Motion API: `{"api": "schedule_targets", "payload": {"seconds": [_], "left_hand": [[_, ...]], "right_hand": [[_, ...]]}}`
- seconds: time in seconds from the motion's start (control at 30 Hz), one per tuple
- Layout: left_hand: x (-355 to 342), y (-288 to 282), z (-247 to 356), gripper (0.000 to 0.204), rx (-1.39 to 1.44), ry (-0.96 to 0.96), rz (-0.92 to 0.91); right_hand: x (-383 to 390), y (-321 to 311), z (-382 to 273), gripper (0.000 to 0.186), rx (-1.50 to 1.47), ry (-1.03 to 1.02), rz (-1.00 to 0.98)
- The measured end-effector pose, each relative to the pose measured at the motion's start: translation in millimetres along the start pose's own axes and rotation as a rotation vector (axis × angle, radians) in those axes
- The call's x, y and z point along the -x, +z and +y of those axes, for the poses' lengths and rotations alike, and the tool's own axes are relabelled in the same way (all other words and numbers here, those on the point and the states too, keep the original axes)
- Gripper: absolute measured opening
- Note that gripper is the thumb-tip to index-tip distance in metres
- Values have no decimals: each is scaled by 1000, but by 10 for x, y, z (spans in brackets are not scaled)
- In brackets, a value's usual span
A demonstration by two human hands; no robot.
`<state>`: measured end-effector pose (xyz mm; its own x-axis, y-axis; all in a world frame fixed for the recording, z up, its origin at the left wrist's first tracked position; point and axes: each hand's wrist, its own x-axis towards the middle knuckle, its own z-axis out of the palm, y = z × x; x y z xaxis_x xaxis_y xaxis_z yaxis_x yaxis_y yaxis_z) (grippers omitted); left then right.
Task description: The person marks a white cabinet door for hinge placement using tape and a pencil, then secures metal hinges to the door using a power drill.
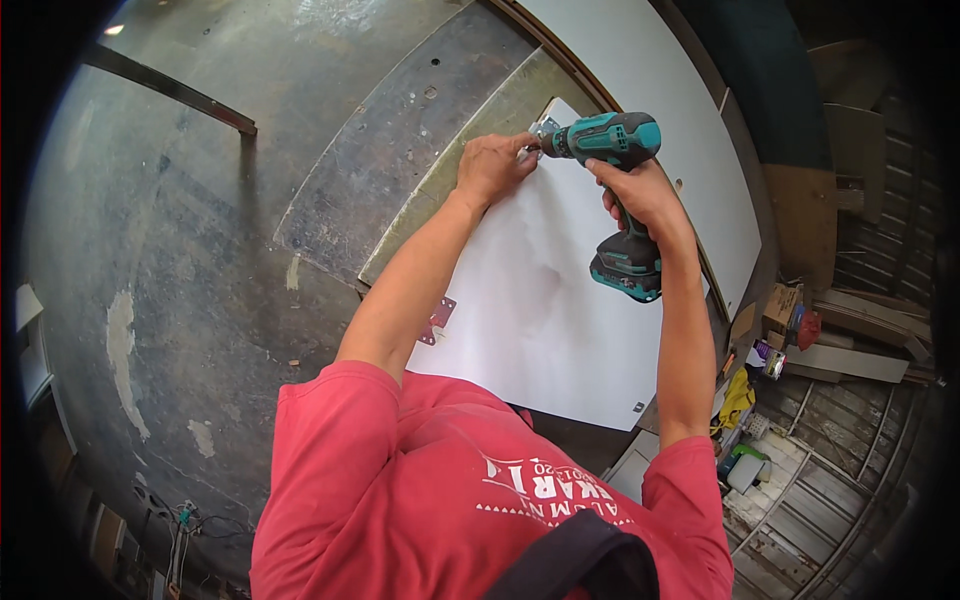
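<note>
Clasping teal drill [606,142], right grip [645,196] closed; left grip [492,168] curled, hold unclear; shirt [420,485] white-lettered.

Looking like a workshop | showing cordless drill [608,140] at 1 o'clock | displaying loose boards [850,362] at 3 o'clock | revealing stained, scuffed grey floor [210,300] at 9 o'clock

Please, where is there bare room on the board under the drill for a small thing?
The board looks bare in its middle, between the red plate and the battery, down to the shirt. Its far end is crowded: left hand, and drill in right hand.
</note>
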<state>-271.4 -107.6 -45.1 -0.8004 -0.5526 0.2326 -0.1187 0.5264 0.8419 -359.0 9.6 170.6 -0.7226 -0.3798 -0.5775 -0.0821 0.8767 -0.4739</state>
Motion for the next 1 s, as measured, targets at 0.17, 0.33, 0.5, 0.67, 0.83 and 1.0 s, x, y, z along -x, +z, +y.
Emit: {"api": "schedule_targets", "payload": {"seconds": [0.17,0.33,0.5,0.67,0.83,1.0], "left_hand": [[-5,-23,16,17,-4,-28,-11],[-14,-26,17,18,-20,-63,-37],[-10,-36,33,18,-2,-80,-33],[15,-37,8,20,-14,-80,-16],[2,-71,30,17,159,-104,25],[-67,-52,19,15,223,-207,112]], "right_hand": [[25,0,-27,30,38,5,-9],[97,-4,-61,31,47,-4,2],[93,-22,-31,31,46,10,11],[157,1,83,29,-13,-53,39],[155,-103,201,29,-203,-84,166],[-62,-140,285,32,-204,-63,193]]}}
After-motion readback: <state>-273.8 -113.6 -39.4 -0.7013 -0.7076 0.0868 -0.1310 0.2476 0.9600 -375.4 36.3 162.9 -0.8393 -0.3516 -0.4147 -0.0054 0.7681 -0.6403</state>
